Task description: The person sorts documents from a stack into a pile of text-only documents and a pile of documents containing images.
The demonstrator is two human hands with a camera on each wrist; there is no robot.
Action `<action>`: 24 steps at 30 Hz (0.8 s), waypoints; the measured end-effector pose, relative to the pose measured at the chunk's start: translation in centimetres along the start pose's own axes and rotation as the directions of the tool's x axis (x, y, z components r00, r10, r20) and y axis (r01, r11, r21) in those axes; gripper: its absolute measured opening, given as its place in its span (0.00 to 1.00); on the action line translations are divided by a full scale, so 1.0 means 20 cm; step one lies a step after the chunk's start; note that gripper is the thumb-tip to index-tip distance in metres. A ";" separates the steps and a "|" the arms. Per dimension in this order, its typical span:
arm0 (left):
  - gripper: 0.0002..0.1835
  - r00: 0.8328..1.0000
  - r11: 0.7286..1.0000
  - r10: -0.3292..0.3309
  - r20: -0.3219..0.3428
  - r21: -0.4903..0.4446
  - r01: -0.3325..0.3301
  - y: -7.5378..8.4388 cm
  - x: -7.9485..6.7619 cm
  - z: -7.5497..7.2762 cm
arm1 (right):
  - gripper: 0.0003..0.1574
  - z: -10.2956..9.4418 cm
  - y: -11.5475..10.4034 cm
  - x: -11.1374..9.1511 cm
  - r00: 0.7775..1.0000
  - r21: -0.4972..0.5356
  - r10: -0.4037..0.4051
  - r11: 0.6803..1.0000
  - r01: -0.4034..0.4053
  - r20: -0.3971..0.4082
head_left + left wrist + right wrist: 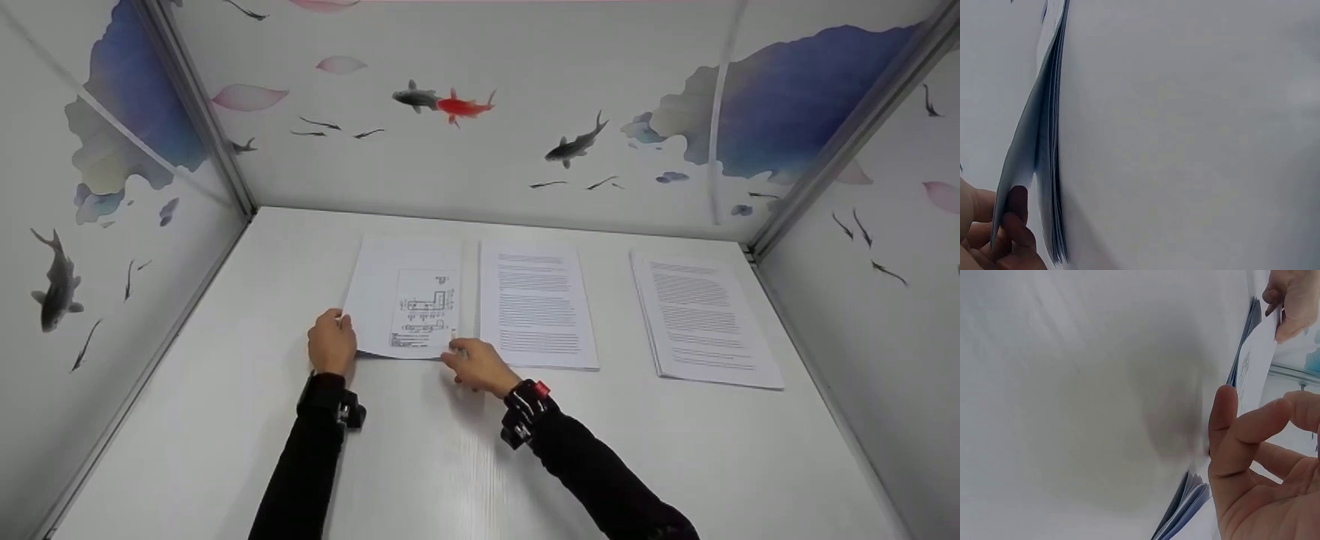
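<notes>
On the white table lies a stack of papers, its top sheet printed with a technical drawing. My left hand pinches the near left corner of that sheet between thumb and fingers. In the left wrist view, the raised sheet bends away from the pages below. At the near right corner is my right hand, thumb and index finger brought together at the paper; the right wrist view shows these fingers in front of the sheet, hiding the corner itself.
A second stack of text pages lies just right of the drawing stack. Farther right is a third, slightly tilted text stack. White panels with painted fish enclose the table at the back and both sides.
</notes>
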State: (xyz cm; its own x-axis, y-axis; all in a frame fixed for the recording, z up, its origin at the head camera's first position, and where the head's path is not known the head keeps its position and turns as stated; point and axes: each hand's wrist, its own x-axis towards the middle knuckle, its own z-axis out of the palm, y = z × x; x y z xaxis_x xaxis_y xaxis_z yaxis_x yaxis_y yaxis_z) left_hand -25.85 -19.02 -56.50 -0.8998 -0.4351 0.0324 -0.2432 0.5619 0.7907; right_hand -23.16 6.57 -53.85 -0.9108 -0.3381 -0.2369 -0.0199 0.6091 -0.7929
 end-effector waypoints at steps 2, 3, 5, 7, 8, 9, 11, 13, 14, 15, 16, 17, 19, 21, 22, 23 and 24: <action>0.19 1.000 1.000 0.003 0.007 -0.006 -0.003 0.00 0.01 0.00 | 0.34 0.01 0.00 0.00 1.000 0.002 -0.001 1.000 0.001 0.007; 0.19 1.000 1.000 0.007 0.013 -0.008 -0.007 0.00 0.01 -0.01 | 0.33 0.01 0.00 -0.01 1.000 0.002 -0.005 1.000 0.005 0.011; 0.20 1.000 1.000 0.012 0.026 -0.012 -0.012 0.00 0.02 -0.01 | 0.33 0.01 0.00 -0.01 1.000 0.005 -0.016 1.000 0.016 0.020; 0.21 0.999 1.000 0.015 0.038 -0.007 -0.015 0.00 0.03 0.00 | 0.32 0.01 0.00 -0.01 0.999 0.005 -0.029 1.000 0.029 0.029; 0.21 0.999 1.000 0.016 0.041 -0.001 -0.016 -0.01 0.04 0.00 | 0.32 0.01 0.00 -0.01 0.999 0.006 -0.033 0.999 0.033 0.034; 0.22 0.999 1.000 0.016 0.045 0.008 -0.016 -0.01 0.04 0.00 | 0.31 0.01 0.00 -0.01 0.999 0.007 -0.036 0.999 0.036 0.038; 0.23 0.999 0.999 0.017 0.049 0.046 -0.019 -0.01 0.05 0.01 | 0.31 0.02 0.00 -0.01 0.998 0.011 -0.037 0.999 0.037 0.045; 0.24 0.999 0.995 0.015 0.053 0.098 -0.020 -0.01 0.05 0.01 | 0.31 0.01 0.00 -0.01 0.998 0.015 -0.033 0.999 0.032 0.050; 0.24 0.998 0.992 0.016 0.053 0.124 -0.022 -0.01 0.05 0.01 | 0.31 0.01 0.00 -0.01 0.998 0.015 -0.033 0.999 0.032 0.052; 0.24 0.998 0.989 0.020 0.054 0.142 -0.027 -0.01 0.05 0.01 | 0.31 0.02 0.00 -0.01 0.998 0.018 -0.028 0.999 0.027 0.054; 0.24 0.998 0.987 0.023 0.054 0.160 -0.031 -0.01 0.04 0.01 | 0.31 0.02 0.01 -0.01 0.998 0.019 -0.024 1.000 0.023 0.055; 0.23 0.998 0.985 0.023 0.054 0.172 -0.032 -0.01 0.04 0.01 | 0.31 0.02 0.01 -0.01 0.998 0.021 -0.018 1.000 0.017 0.055; 0.21 0.999 0.982 0.024 0.048 0.185 -0.032 0.00 0.03 0.01 | 0.31 0.02 0.01 -0.01 0.999 0.034 -0.010 0.999 0.008 0.053; 0.20 0.999 0.982 0.016 0.044 0.187 -0.024 0.01 0.01 0.01 | 0.32 0.02 0.01 -0.01 0.999 0.047 0.002 0.999 -0.005 0.049; 0.19 0.999 0.980 0.006 0.043 0.196 -0.014 0.01 0.01 0.01 | 0.33 0.02 0.01 -0.01 0.999 0.050 0.005 0.999 -0.007 0.046; 0.18 0.999 0.978 -0.002 0.042 0.211 -0.006 0.01 0.00 0.02 | 0.33 0.02 0.01 -0.01 0.999 0.056 0.007 0.998 -0.009 0.046; 0.18 0.999 0.975 -0.011 0.041 0.223 0.002 0.02 -0.01 0.02 | 0.33 0.02 0.01 -0.01 0.999 0.061 0.007 0.998 -0.010 0.046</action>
State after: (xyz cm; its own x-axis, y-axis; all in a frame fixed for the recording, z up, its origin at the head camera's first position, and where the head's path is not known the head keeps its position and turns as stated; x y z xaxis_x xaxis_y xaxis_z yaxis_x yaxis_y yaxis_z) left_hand -25.93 -18.57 -56.45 -0.9111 -0.4123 -0.0012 -0.3193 0.7037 0.6347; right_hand -22.79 6.53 -54.23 -0.8911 -0.3663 -0.2681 0.0146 0.5672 -0.8234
